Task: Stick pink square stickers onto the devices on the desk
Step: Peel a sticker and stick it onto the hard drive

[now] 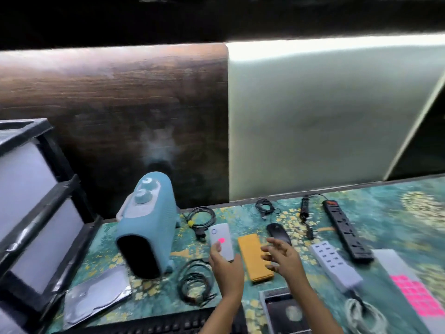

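My left hand (225,266) grips the lower end of a white power bank (221,239), which carries a pink sticker (221,240) on its face. My right hand (281,259) hovers open, fingers spread, over the right edge of a yellow flat device (252,254) and just below a black mouse (278,232). A sheet of pink square stickers (417,295) lies at the right on a grey backing. A white multi-port charger (334,266) and a black power strip (345,230) lie to the right of my hands.
A blue heater (147,225) stands at the left, beside stacked drawers (31,203). Coiled black cables (195,283) lie below the heater; more cables (265,206) sit near the back wall. A keyboard (154,326), a silver pouch (96,297) and a framed dark device (286,312) lie along the front edge.
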